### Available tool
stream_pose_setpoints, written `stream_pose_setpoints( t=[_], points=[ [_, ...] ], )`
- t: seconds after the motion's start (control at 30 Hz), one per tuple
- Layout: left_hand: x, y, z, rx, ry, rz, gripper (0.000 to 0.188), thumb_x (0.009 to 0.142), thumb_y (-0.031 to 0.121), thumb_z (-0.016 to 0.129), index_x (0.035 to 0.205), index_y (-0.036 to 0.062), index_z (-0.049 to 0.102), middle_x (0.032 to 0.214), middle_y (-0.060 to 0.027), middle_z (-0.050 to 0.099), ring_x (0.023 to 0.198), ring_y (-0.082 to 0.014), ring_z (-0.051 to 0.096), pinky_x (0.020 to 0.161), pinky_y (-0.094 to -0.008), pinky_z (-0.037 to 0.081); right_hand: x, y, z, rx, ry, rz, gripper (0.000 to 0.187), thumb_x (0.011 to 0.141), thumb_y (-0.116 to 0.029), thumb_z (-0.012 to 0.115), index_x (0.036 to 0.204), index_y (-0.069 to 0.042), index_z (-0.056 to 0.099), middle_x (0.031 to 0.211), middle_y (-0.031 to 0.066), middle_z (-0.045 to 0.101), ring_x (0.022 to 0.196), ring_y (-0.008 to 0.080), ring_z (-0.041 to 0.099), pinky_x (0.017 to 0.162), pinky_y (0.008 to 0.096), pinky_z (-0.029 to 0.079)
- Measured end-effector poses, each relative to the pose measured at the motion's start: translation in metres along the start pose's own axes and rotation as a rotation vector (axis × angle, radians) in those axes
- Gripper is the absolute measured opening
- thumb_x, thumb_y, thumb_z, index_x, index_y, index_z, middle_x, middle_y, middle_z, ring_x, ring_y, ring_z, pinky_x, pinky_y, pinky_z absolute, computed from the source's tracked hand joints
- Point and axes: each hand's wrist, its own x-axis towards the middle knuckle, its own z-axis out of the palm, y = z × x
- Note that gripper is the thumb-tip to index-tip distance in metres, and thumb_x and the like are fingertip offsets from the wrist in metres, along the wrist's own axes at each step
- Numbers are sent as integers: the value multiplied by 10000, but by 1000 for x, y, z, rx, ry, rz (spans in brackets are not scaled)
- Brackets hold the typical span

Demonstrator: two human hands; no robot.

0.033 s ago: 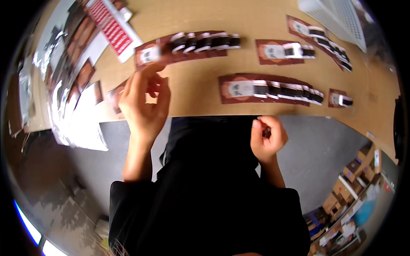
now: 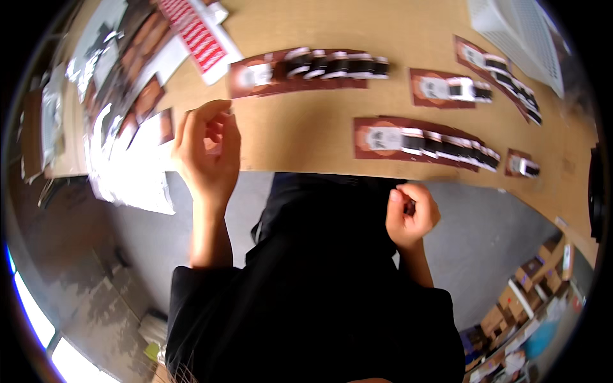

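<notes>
My left hand (image 2: 207,153) is over the front left of the table, fingers loosely curled with a gap between thumb and forefinger. No held thing shows in it; a pinkish-brown patch appears through the gap. Just beyond its fingertips is a fanned row of brown cards (image 2: 255,89) with white labels and black-and-white pieces. At the table's front edge, my right hand (image 2: 414,217) is closed, with something small and dark between thumb and fingers, too hidden to name. Nearest to it lies another fanned row of brown cards (image 2: 367,137).
Farther right are a shorter card row (image 2: 418,87), a slanting row (image 2: 469,56) and a small brown card (image 2: 513,163). A white perforated basket (image 2: 511,29) stands at the back right. Glossy plastic packaging (image 2: 131,179) and a red-and-white printed sheet (image 2: 201,38) cover the left.
The whole view has shifted, so the table's things appear farther right. Against them, my left hand has moved left, over the spot where a small brown card showed. The right hand stays closed.
</notes>
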Motion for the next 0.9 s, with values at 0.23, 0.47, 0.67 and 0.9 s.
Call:
stream_pose_setpoints(
  t=[0.23,0.47,0.67,0.9],
  points=[
    [-5,-53,-68,360,-314,-94,586,564,96,752,1103,68,525,1116,-102,494,1018,-265,453,873,-365,390,3,-7,18,141,-138,-51,94,711,-15,622,748,-2,536,515,20,468,386,85,379,366,194,289],
    [4,-59,-64,364,-513,-20,608,513,127,760,1071,60,526,1020,-99,498,1018,-294,431,884,-377,357,17,-12,24,156,-180,-158,98,708,-17,621,767,-13,543,520,14,471,386,84,384,371,200,301],
    [7,-56,-65,304,-504,-11,554,518,113,756,1015,55,518,1020,-98,499,1003,-288,437,862,-369,377,11,-13,31,193,-308,-148,142,694,22,614,814,-6,543,512,22,461,386,114,401,375,223,325],
    [-3,-59,-71,209,-469,1,324,644,71,697,908,14,518,1046,-116,475,948,-291,465,812,-354,395,11,-19,40,146,-457,-191,143,681,19,625,801,-4,551,566,66,518,417,162,458,392,250,365]
  ],
)
